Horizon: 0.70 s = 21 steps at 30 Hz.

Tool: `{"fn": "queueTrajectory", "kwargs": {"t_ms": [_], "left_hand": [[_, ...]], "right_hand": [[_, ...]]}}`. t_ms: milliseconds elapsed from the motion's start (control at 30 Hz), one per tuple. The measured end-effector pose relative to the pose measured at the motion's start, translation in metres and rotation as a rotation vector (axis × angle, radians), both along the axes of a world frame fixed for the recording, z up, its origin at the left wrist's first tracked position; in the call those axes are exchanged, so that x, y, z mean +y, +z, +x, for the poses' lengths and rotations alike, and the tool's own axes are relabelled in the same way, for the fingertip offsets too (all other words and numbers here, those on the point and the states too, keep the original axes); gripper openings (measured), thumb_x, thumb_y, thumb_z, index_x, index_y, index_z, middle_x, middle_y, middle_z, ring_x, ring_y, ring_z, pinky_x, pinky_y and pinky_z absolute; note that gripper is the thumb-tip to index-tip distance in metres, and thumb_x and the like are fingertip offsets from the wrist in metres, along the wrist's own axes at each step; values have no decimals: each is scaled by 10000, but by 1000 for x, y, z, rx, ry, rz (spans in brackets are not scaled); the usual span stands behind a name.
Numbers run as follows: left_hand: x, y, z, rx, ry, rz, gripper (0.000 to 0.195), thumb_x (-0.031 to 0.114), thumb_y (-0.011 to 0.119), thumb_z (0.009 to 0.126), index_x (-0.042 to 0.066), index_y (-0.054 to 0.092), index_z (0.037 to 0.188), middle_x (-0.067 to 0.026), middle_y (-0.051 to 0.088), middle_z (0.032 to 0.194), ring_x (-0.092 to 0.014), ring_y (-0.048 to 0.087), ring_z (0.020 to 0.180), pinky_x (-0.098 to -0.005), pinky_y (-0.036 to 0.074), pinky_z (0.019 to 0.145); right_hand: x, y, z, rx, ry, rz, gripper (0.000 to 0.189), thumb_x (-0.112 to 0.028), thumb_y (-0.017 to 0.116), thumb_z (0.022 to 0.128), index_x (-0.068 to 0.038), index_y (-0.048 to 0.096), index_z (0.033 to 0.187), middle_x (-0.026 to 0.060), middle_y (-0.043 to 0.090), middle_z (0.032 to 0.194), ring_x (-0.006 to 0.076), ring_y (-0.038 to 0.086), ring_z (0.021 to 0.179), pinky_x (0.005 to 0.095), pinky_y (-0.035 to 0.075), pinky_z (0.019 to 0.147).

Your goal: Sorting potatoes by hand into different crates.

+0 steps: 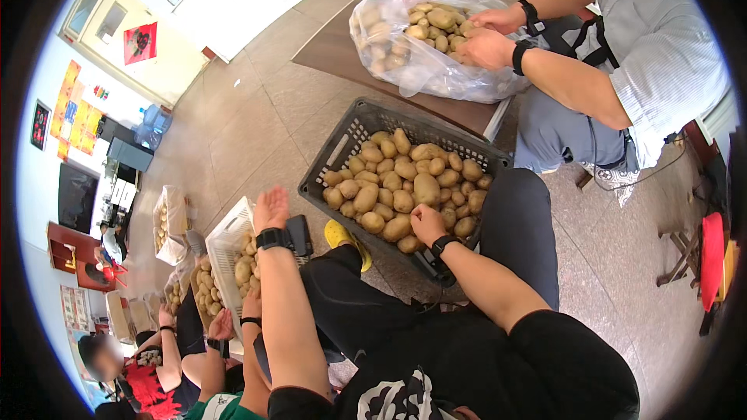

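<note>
A black plastic crate (344,128) full of potatoes (402,169) stands in front of my knees. My right hand (427,224) rests at the crate's near side on the potatoes, its fingers curled; whether one is held is hidden. Just above the fingers lies a larger potato (426,189). My left hand (272,208) is raised left of the crate, palm up, with nothing in it. It is beside a white plastic crate (224,233) that also holds potatoes. Both wrists wear black bands.
Beyond my crate, a clear plastic bag (402,79) of potatoes lies on a brown board (327,52), with a co-worker's hands (490,46) in it. More co-workers sit at the left by boxes of potatoes. A yellow clog (338,234) is near the crate. A folding stool (683,256) stands at the right.
</note>
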<state>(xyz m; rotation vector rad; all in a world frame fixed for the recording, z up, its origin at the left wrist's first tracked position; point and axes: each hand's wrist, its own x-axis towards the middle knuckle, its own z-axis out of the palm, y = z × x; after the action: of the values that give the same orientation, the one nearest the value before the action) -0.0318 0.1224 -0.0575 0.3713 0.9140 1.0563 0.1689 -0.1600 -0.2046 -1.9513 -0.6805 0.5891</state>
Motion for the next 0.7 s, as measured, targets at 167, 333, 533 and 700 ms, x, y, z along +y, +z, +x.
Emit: {"fn": "queueTrajectory", "kwargs": {"t_ms": [167,333,533,700], "left_hand": [[-54,3,75,130,-178,83,176,122,487,851,-38,455,915,-133,520,886,-257,534,869,-408,452,800],[-54,-2,100,80,-234,-45,157,134,457,867,-11,458,927,-104,526,893,-227,540,841,-359,459,745],[-51,29,123,-12,-295,63,145,129,451,871,-4,470,924,-94,532,892,-206,536,848,-339,460,743],[-45,50,121,-160,-245,58,154,137,457,875,1,477,943,-90,542,917,-207,539,874,-339,459,766]], "right_hand": [[-12,1,20,64,-50,-32,143,-158,557,761,-19,564,793,114,585,697,235,567,664,357,448,601],[-28,10,38,55,-54,-72,210,-176,572,758,-12,538,883,110,582,756,233,562,699,347,450,629],[-7,19,57,-183,-30,-168,475,-256,617,716,13,451,1071,188,525,992,292,543,869,363,441,767],[31,24,64,-231,151,-309,626,-312,633,686,-46,360,1183,227,459,1099,379,469,1001,428,407,824]]}}
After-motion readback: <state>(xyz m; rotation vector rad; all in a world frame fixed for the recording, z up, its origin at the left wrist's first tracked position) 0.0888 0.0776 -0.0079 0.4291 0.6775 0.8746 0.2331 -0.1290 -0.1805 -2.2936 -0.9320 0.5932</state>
